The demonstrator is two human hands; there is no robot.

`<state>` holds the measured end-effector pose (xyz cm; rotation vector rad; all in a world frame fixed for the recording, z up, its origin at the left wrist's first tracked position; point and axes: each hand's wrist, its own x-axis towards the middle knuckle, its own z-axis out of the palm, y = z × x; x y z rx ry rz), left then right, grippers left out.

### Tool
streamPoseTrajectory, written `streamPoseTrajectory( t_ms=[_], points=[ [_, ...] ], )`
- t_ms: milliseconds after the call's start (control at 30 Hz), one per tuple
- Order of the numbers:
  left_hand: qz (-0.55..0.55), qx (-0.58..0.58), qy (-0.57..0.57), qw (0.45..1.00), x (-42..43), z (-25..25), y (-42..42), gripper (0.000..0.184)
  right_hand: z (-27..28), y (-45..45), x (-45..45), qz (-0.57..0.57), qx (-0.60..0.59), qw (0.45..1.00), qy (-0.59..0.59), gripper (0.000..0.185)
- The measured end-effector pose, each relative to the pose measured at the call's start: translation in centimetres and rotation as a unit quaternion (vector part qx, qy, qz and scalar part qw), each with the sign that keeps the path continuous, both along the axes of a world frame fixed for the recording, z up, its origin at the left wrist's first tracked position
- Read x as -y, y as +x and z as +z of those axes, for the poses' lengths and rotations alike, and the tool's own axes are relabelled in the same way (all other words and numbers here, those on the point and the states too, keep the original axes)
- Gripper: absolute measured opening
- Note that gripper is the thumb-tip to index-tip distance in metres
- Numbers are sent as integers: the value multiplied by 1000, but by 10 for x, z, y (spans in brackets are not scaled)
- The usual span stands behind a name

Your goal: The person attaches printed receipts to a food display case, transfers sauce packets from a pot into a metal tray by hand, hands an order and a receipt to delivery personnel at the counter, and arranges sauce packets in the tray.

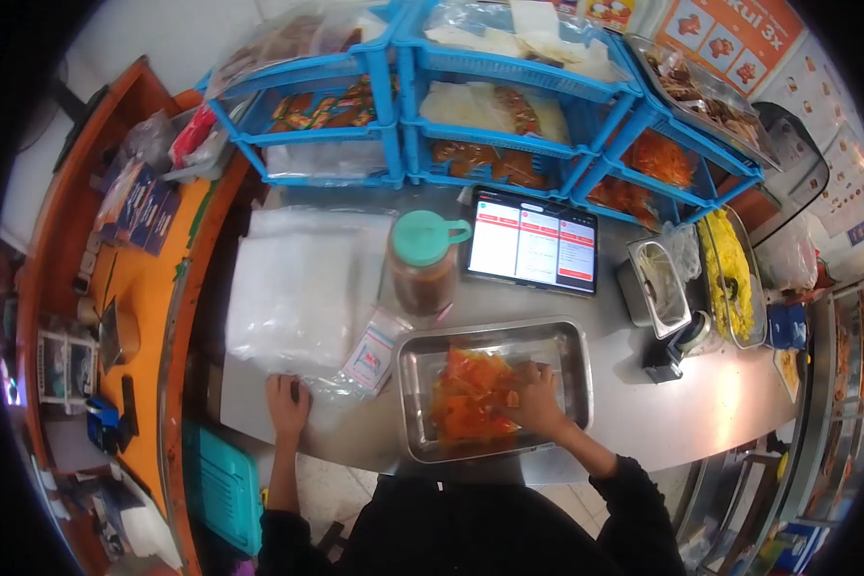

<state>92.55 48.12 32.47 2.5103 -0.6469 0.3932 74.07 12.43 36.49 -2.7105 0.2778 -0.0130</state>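
Note:
My right hand is inside a rectangular steel tray, its fingers bent against several clear packets of orange-red sauce. Whether the fingers hold a packet is too small to tell. My left hand rests at the table's front edge, fingers curled down, just below a stack of clear plastic bags. Between the bags and the tray lies a small white printed packet. Behind the tray stands a jar with a turquoise lid, brown inside.
A lit tablet leans behind the tray. Blue stacked racks with packets line the back. To the right are a steel container, a black device and a tray of yellow food. An orange counter runs along the left.

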Motion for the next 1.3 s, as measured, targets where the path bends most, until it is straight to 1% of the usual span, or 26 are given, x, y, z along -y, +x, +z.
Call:
streamPoseTrajectory(
  t_ms=[133, 200, 233, 300, 333, 400, 533, 600, 700, 767, 833, 867, 900, 933, 967, 1000, 1033, 1067, 1133, 1167, 1233, 1267, 1300],
  points=[
    [8, -14, -3, 1000, -3, -2, 0, 12, 14, 6, -15, 1, -16, 1000, -18, 31],
    [6, -9, -14, 1000, -3, -2, 0, 12, 15, 5, -20, -38, 12, 999, -31, 22],
    [4, -3, -9, 1000, -3, -2, 0, 12, 16, 6, -24, -41, 14, 998, -37, 22],
    [-1, 6, -9, 1000, -3, -2, 0, 12, 16, 9, -34, -29, 34, 996, -81, 17],
    [-3, 11, -11, 1000, -3, 0, -1, 12, 14, 8, -35, -32, 36, 995, -86, 17],
    [-6, 19, -14, 1000, -3, 0, -1, 12, 12, 6, -38, -1, 28, 994, -102, 12],
    [-1, 15, -20, 1000, -3, 0, -1, 12, 30, 0, -42, 14, 63, 993, -102, 9],
    [-4, 19, -21, 1000, -3, -1, -1, 12, 43, -7, -34, 27, 51, 998, -28, 7],
    [2, 24, -20, 1000, -2, 0, -1, 12, 71, -11, -12, 1, 38, 999, -39, 6],
    [-3, 8, -30, 1000, 0, 5, -2, 11, 88, -9, 21, 2, 61, 997, -43, 8],
    [2, 12, -27, 1000, -1, 1, -1, 11, 115, 1, 63, -21, 71, 992, -102, 9],
    [8, 15, -23, 1000, -1, -1, -1, 11, 130, 7, 89, -13, 105, 986, -130, 9],
    [11, 13, -27, 1000, 0, 1, -2, 11, 145, 15, 113, -38, 103, 979, -169, 8],
    [11, 18, -33, 999, 1, 2, -1, 11, 164, 26, 129, -86, 108, 964, -229, 7],
    [9, 19, -31, 999, 1, 2, -2, 11, 181, 36, 153, -101, 133, 946, -276, 6],
    [8, 20, -27, 999, 0, 2, -2, 11, 199, 50, 167, -151, 160, 920, -324, 6],
    [12, 23, -24, 999, 1, 1, -2, 12, 205, 63, 193, -146, 236, 878, -390, 6],
    [16, 25, -26, 999, 0, -1, -1, 12, 209, 76, 213, -143, 240, 877, -390, 6],
    [21, 17, -17, 999, -2, -4, -1, 13, 210, 100, 242, -150, 217, 844, -466, 18],
    [32, 19, -17, 999, -1, -6, -2, 13, 203, 105, 250, -142, 223, 845, -464, 18],
    [29, -42, -21, 998, -2, -3, -3, 13, 185, 118, 256, -160, 234, 858, -428, 30],
    [18, -29, -28, 999, -3, -3, -3, 14, 176, 115, 256, -144, 218, 851, -455, 42],
    [17, -12, -31, 999, -6, -5, -3, 14, 174, 162, 237, -108, 249, 858, -436, 42]
  ],
)
